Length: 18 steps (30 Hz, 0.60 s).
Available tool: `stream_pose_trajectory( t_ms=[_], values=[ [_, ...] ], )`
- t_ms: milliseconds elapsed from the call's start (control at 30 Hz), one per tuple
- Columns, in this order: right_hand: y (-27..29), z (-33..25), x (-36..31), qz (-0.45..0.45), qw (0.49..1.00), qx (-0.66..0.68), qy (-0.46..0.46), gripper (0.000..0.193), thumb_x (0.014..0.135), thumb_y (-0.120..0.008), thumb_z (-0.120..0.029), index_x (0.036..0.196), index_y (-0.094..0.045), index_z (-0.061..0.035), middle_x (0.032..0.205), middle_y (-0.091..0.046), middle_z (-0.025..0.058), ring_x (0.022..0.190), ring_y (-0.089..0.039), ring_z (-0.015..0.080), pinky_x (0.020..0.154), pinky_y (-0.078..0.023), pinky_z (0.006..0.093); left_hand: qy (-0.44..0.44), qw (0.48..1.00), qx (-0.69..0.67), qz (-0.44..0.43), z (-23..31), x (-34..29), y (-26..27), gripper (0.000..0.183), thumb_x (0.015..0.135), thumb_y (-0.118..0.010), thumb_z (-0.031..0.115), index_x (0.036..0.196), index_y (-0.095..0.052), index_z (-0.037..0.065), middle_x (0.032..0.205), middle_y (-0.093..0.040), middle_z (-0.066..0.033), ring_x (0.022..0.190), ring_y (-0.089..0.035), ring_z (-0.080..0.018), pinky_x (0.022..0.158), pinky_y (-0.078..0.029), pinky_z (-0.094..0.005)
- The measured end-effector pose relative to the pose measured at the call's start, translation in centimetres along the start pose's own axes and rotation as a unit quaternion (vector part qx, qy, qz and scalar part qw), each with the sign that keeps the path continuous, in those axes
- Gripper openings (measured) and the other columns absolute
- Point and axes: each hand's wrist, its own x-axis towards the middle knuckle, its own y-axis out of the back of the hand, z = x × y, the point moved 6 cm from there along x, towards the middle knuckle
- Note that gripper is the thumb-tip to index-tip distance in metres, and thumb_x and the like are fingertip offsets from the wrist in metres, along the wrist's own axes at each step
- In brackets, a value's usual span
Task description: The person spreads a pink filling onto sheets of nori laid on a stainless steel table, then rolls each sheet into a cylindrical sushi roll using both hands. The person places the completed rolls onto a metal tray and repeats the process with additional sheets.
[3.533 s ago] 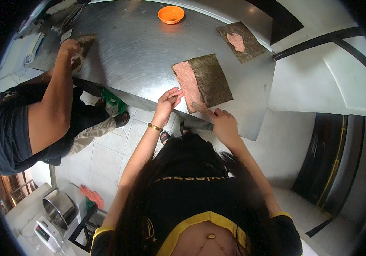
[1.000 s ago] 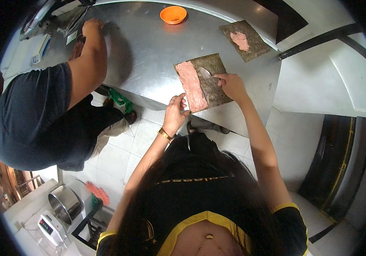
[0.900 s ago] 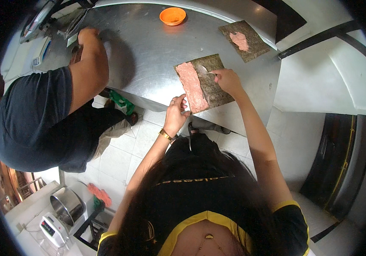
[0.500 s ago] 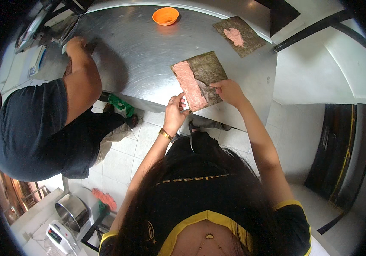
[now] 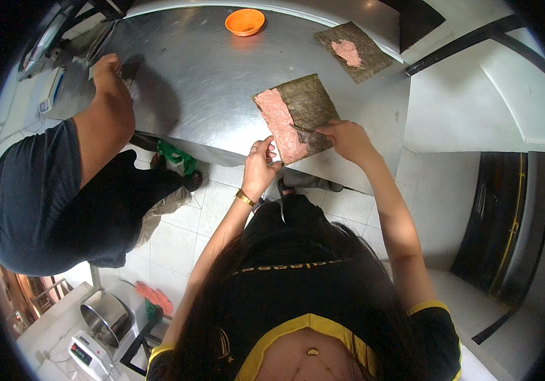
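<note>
A dark green sheet of seaweed (image 5: 307,98) lies at the near edge of the steel table. Pink paste (image 5: 277,117) covers a broad band along its left side. My left hand (image 5: 260,160) is at the sheet's near left corner, thumb and fingers closed around the edge. In my right hand (image 5: 350,141), the fingers close on a thin flat spreading blade (image 5: 306,129); its handle is hidden in the grip. The blade's tip rests at the right border of the paste. Farther off to the right lies a second seaweed sheet (image 5: 369,58) with a small pink patch (image 5: 347,53).
An orange bowl (image 5: 245,22) stands at the far side of the steel table (image 5: 202,76). On the left a co-worker in a dark shirt (image 5: 37,184) reaches over the table. A metal pot (image 5: 105,315) and a white scale (image 5: 89,350) are at lower left.
The blade has shifted slightly along the paste's right border with my right hand. My left hand stays at the corner. The co-worker's arm has moved a little left.
</note>
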Motion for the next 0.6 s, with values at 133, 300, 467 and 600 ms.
stream_pose_trajectory(
  t_ms=[133,300,467,600],
  values=[
    [-0.7,-2.1,0.5,-0.065,0.985,-0.152,0.045,0.037,0.076,-0.053,-0.004,0.108,-0.067,-0.0164,0.1,-0.063,0.0075,0.093,-0.062,0.0275,0.082,-0.05,0.0395,0.003,1.0,0.006,-0.002,0.0,0.0,0.0,0.066,0.066,-0.076,-0.002,0.127,-0.052,0.003,0.1,-0.057,-0.0089,0.085,-0.061,-0.0169,0.076,-0.055,-0.0279],
    [0.1,-2.4,-2.4,-0.062,0.982,-0.134,0.117,0.039,0.075,-0.052,-0.002,0.107,-0.068,-0.0166,0.097,-0.061,0.0059,0.097,-0.059,0.0264,0.088,-0.046,0.04,-0.003,1.0,-0.007,0.01,-0.3,-0.1,0.0,0.066,0.065,-0.075,-0.003,0.126,-0.052,0.003,0.099,-0.057,-0.009,0.084,-0.061,-0.0174,0.074,-0.055,-0.0281],
    [1.5,-1.8,-1.0,-0.039,0.994,-0.086,0.055,0.039,0.076,-0.051,-0.002,0.108,-0.068,-0.0161,0.098,-0.062,0.0071,0.097,-0.06,0.0265,0.087,-0.046,0.04,0.008,1.0,0.001,0.006,-0.3,-0.7,-0.2,0.067,0.064,-0.076,-0.003,0.126,-0.053,0.003,0.098,-0.056,-0.0086,0.083,-0.061,-0.0174,0.074,-0.055,-0.0285],
    [0.8,-0.8,2.2,0.019,0.995,-0.079,0.058,0.037,0.079,-0.051,-0.007,0.112,-0.066,-0.0173,0.099,-0.062,0.0074,0.096,-0.061,0.0274,0.087,-0.047,0.0411,0.003,1.0,-0.003,0.007,0.2,-0.7,0.0,0.067,0.064,-0.075,-0.003,0.126,-0.053,0.003,0.097,-0.056,-0.009,0.083,-0.061,-0.0178,0.074,-0.055,-0.0291]
  ],
)
